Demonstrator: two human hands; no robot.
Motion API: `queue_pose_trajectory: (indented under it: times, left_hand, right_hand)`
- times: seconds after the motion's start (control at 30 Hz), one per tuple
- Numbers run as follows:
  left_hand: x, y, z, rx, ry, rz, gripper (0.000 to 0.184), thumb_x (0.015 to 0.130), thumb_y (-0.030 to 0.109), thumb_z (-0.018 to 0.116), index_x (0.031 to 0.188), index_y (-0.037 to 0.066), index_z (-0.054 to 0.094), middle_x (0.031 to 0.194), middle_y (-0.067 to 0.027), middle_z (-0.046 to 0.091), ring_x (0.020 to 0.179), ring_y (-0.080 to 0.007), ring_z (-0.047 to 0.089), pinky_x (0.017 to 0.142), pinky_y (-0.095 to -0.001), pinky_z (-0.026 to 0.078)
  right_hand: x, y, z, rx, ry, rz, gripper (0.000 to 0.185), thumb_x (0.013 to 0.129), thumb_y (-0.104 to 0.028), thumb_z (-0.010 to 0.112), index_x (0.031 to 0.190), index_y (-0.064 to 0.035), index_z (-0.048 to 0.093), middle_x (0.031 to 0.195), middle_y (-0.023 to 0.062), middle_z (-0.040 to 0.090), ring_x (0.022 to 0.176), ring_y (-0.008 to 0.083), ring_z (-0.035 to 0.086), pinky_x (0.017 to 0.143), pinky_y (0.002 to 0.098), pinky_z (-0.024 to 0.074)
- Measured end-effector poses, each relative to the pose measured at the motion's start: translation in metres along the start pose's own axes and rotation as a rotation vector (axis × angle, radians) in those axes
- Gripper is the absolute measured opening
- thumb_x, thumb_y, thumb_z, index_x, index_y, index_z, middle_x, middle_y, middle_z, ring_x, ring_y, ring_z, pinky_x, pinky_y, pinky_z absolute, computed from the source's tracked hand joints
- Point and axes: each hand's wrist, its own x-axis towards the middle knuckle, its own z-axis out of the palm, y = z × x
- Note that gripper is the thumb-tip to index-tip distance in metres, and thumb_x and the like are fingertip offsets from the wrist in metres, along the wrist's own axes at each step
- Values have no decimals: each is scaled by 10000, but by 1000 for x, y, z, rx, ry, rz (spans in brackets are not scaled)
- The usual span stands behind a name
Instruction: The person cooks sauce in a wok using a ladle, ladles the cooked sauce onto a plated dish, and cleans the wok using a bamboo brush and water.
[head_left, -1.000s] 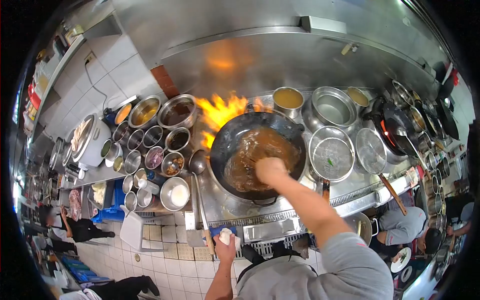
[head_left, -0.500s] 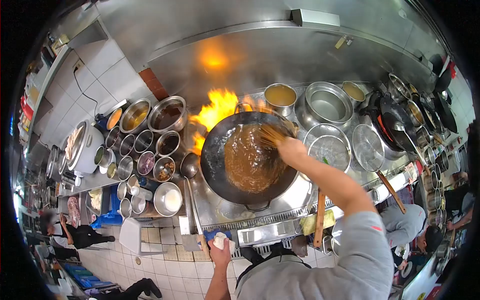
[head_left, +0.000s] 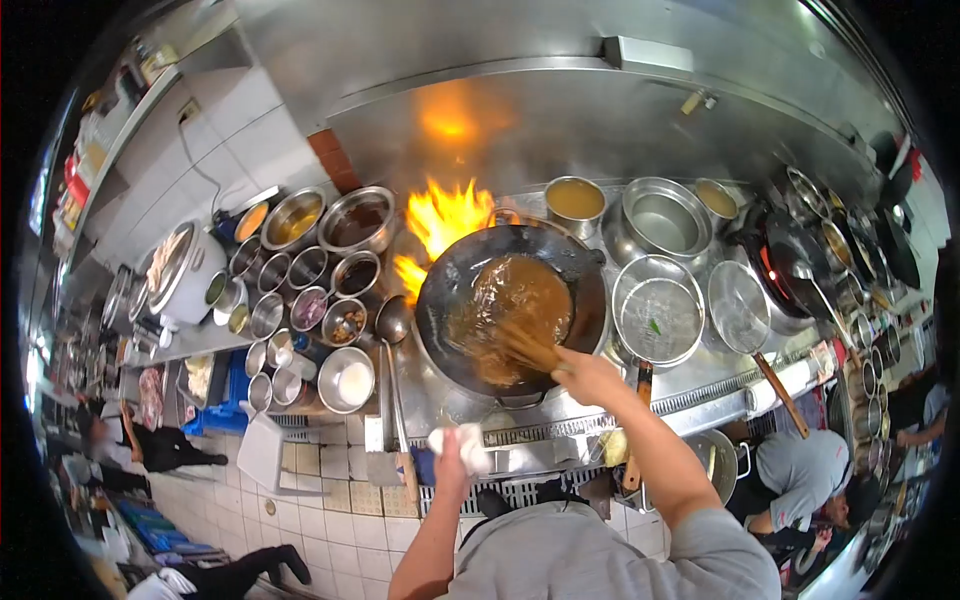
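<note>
My right hand [head_left: 590, 378] is closed around a bamboo wok brush [head_left: 528, 345], its bristles down in the wok and smeared by motion. Brown, bubbling liquid [head_left: 530, 290] pools in the blackened wok [head_left: 440, 305], which sits on the burner. In front of the stove, below the wok's near rim, my left hand [head_left: 453, 470] grips a folded white cloth [head_left: 460, 447]. A long-handled ladle [head_left: 393, 320] rests left of the wok, its wooden handle end close to my left hand.
Flames [head_left: 445, 220] rise behind the wok's left side. Steel seasoning pots [head_left: 358, 222] crowd the left counter. A wire strainer [head_left: 657, 310], a skimmer [head_left: 740, 305] and a large pot [head_left: 668, 218] stand right. Another person [head_left: 800, 475] bends at the lower right.
My right hand and the brush have moved from the wok's far right toward its near side. My left hand has lifted the cloth up toward the stove edge. The view has shifted slightly.
</note>
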Motion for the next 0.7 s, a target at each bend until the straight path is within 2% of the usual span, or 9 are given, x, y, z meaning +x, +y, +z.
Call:
queue_pose_trajectory:
  times: [0.1,0.27,0.3,0.4,0.43,0.5,0.6,0.63,0.7]
  left_hand:
    - [11,23,61,99,-220,-228,717,1035,698,284,1371,112,524,1208,-116,662,992,-315,700,800,-611,600]
    - [23,32,109,61,-338,-384,665,986,725,420,1306,165,582,1142,-96,685,949,-300,697,791,-622,592]
    - [25,28,116,19,-319,-395,631,984,707,470,1288,168,593,1135,-91,686,936,-293,696,781,-616,593]
    - [42,7,140,-63,-116,-320,484,957,587,639,1211,176,620,1100,-77,694,907,-280,693,748,-609,591]
    - [37,11,146,-140,-81,-316,308,953,383,707,1133,145,632,1018,-63,707,846,-263,697,709,-563,594]
    - [68,-21,139,-210,-122,-254,252,953,307,687,1116,122,636,958,-61,707,801,-253,695,679,-526,588]
    - [62,-24,137,-274,-46,-172,152,934,162,641,1069,94,647,875,-62,703,741,-242,693,611,-474,560]
    - [55,-21,134,-292,-45,-152,147,930,153,644,1065,94,647,880,-64,704,746,-245,695,607,-475,557]
    - [38,-15,128,-318,-38,-117,142,918,134,651,1053,90,644,884,-67,702,752,-246,696,602,-465,555]
  right_hand:
    - [-66,32,-14,344,269,29,604,982,-333,610,1509,-75,471,1150,210,713,982,316,710,870,402,552]
    - [-141,41,45,1213,605,258,617,1021,-198,564,1592,-123,342,978,142,669,644,203,647,501,285,521]
    - [-159,22,33,1519,472,434,678,1017,-153,554,1625,-150,254,898,153,641,574,219,630,462,334,524]
    - [-161,39,78,1907,374,466,486,999,-288,592,1428,-108,451,856,171,631,578,249,614,454,368,503]
    - [-159,49,92,2067,256,548,397,996,-303,596,1312,-82,504,863,176,640,601,245,617,476,350,515]
    - [-156,68,111,2299,72,713,315,1000,-325,597,1132,-39,589,895,199,648,645,242,612,529,326,529]
    - [-158,61,122,1996,163,774,301,998,-292,595,1169,-45,571,921,210,638,619,241,593,513,339,526]
    - [-159,59,119,1764,174,676,401,1009,-260,593,1342,-58,496,877,181,635,559,251,601,433,375,496]
    - [-159,53,125,1272,327,677,519,1016,-242,585,1468,-59,407,893,171,637,530,245,600,399,377,492]
